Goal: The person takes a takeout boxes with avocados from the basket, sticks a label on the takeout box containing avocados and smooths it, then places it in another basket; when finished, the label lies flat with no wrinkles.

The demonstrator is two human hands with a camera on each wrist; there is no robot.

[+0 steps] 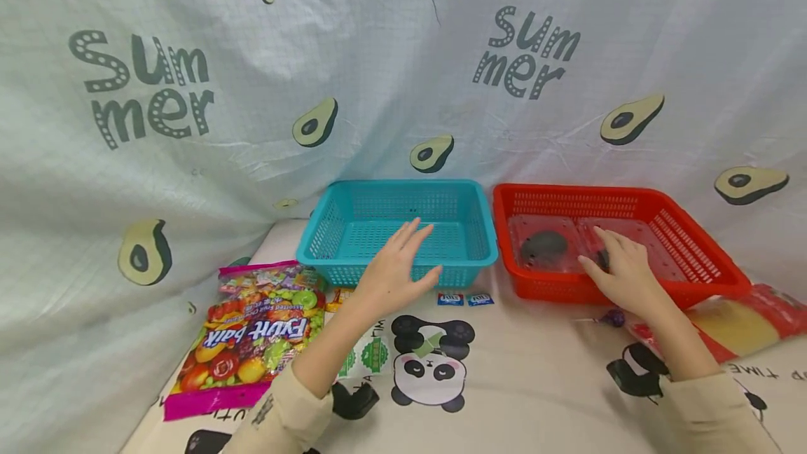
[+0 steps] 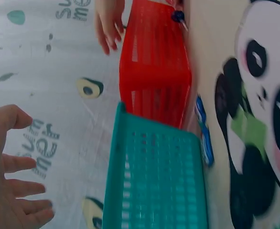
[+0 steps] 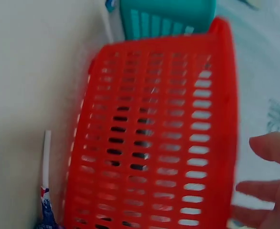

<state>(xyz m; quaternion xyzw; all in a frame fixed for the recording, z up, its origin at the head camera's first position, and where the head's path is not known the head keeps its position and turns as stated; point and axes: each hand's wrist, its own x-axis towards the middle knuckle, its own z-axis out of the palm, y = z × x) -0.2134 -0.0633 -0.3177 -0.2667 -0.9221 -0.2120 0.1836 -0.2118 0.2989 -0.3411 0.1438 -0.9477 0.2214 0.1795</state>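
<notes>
My left hand [image 1: 396, 272] hovers above the front rim of the teal basket [image 1: 397, 275], fingers spread and holding nothing. In the left wrist view the same left hand [image 2: 16, 176] has its fingers apart, away from the basket. Over the front part of the red basket [image 1: 580, 289] is my right hand [image 1: 621, 268], its fingers loosely extended with nothing held. The right wrist view shows the right hand's [image 3: 266, 188] fingertips near the red basket's [image 3: 152, 114] rim. Inside the red basket lie clear plastic containers [image 1: 630, 230] and a dark oval shape [image 1: 543, 247], partly behind the right hand.
Two small blue-wrapped sweets [image 1: 450, 298] lie before the baskets. A purple-wrapped lollipop [image 1: 613, 317] is in front of the red basket. A colourful fruit candy bag [image 1: 252, 335] lies left; a red and yellow bag [image 1: 744, 328] lies right, partly behind my right forearm.
</notes>
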